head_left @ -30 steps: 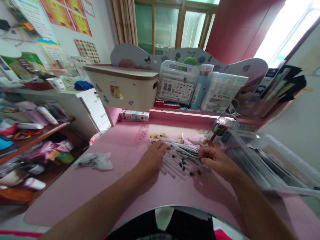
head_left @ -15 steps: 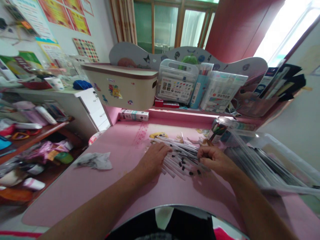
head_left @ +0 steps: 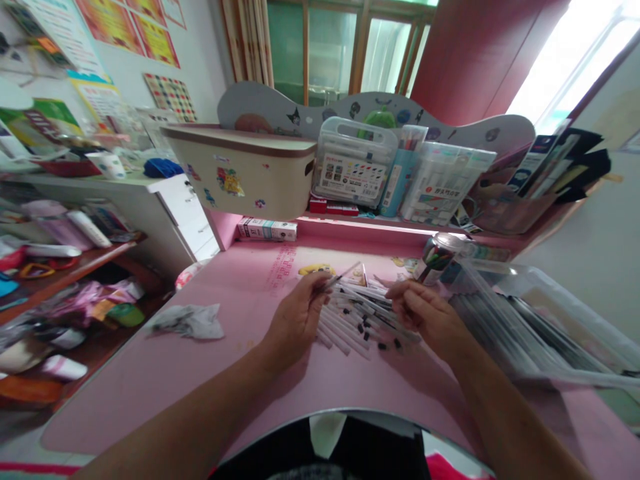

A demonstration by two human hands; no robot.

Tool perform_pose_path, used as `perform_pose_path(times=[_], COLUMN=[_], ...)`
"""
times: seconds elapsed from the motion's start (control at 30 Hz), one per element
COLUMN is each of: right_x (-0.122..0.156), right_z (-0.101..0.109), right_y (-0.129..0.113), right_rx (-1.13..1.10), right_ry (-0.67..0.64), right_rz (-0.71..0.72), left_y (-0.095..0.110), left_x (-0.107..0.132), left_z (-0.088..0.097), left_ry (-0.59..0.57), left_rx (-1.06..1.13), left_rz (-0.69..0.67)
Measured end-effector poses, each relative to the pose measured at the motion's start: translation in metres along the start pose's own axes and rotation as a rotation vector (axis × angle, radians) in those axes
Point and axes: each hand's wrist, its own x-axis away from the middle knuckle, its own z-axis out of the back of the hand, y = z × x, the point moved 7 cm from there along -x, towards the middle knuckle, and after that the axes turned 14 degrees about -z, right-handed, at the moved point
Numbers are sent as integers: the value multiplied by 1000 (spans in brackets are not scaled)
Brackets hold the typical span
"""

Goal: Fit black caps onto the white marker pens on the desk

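A thin pale tube [head_left: 345, 273] was in the left hand [head_left: 300, 317], above the left side of the heap; the fingers were clamped on its lower end and its free end slanted up to the right; the right hand [head_left: 425, 313] stood well apart from the left, across the heap, its fingers curled with the tips drawn in, and from my end I could not tell whether it held anything. Below and between the two hands I saw the heap of white tubes [head_left: 345, 333] and darker rods, with small black pieces [head_left: 361, 328] strewn among them; all of it lay on the pink desk [head_left: 200, 380], which had red print and cartoon figures towards its back. To the left lay a crumpled tissue [head_left: 187, 322]; to the right stood a clear bin [head_left: 545, 277] of long, thin items, with a can [head_left: 445, 245] of pens just beside it. On the raised shelf I made out a cream box [head_left: 250, 173] with stickers, a clear carry case [head_left: 355, 163] and a blue pencil holder [head_left: 395, 183]; beyond were a wood-framed window [head_left: 333, 50] and a curtain [head_left: 250, 40]; a cluttered rack [head_left: 110, 253] filled the far left.
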Motion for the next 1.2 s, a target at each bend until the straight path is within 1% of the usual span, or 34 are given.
perform_pose_path(times=[0.07,0.1,0.17,0.23,0.33,0.43,0.57,0.67,0.77,0.83,0.9,1.0,1.07,1.13,1.2], right_x=[0,1,2,5,9,14,18,21,22,21,20,16,14,12,11], right_z=[0,-3,-12,-19,-25,-32,-42,-46,-45,-40,-34,-24,-23,-25,-28], right_y=[-5,-7,-8,-4,0,2,5,7,3,-3,-10,-14,-11,-9,-8], right_rx=[289,443,704,876,1032,1126,1264,1316,1264,1153,940,477,217,80,36], right_ry=[69,76,37,-27,-76,-116,-109,-90,-50,-16,8,29,24,22,33], right_rz=[42,68,103,94,53,25,11,9,50,82,89,55,25,13,19], left_y=[-2,-3,-2,0,3,3,0,-2,-3,-4,0,11,18,21,24], left_x=[2,3,4,4,3,2,4,5,7,7,7,6,6,8,9], left_z=[4,5,6,6,9,8,5,0,-5,-7,-11,-20,-25,-30,-33], left_ry=[87,109,124,128,131,91,43,9,-48,-89,-145,-253,-300,-331,-353], left_rx=[69,90,101,84,49,20,13,42,28,4,-29,-60,-77,-98,-120], left_rz=[10,-1,-30,-50,-56,-36,21,42,77,104,76,-47,-114,-150,-174])
